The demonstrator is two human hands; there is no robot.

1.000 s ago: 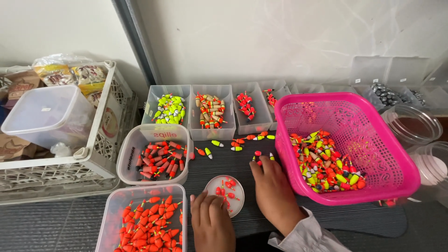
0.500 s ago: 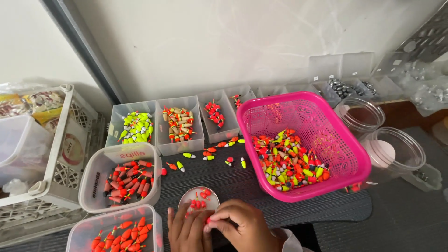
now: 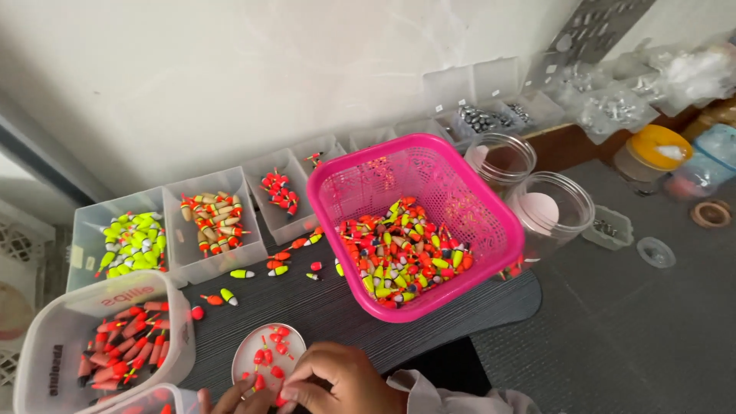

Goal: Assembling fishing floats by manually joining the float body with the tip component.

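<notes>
A dark ribbed mat (image 3: 368,307) covers the middle of the work surface, and on it sits the biggest item, a pink mesh basket (image 3: 349,192), roughly square with slanted walls, holding a heap of small fishing floats (image 3: 402,253) in mixed orange, yellow, white and black. To the lower left stands a translucent tub (image 3: 46,337) of longer red floats, with the rim of a second such tub cut off by the bottom edge. Behind the mat runs a row of clear open bins: one of neon-yellow floats (image 3: 132,241), one of cream-and-orange floats (image 3: 211,218), one with a few red ones (image 3: 277,192). Right of the basket are two clear round jars (image 3: 553,211). Loose floats (image 3: 272,264) lie scattered on the mat between bins and basket.

At the bottom edge, the right hand (image 3: 345,383) is curled, fingertips bunched low over a small round white dish (image 3: 257,351). The dish (shallow, lid-like) holds about a dozen tiny red floats (image 3: 268,354), short, rounded, bright red-orange with thin stems. The fingers look pinched at the dish's near edge, though what they grip is hidden. Of the left hand (image 3: 226,399) only the fingertips show, at the dish's lower rim; whether they hold anything cannot be told.
</notes>
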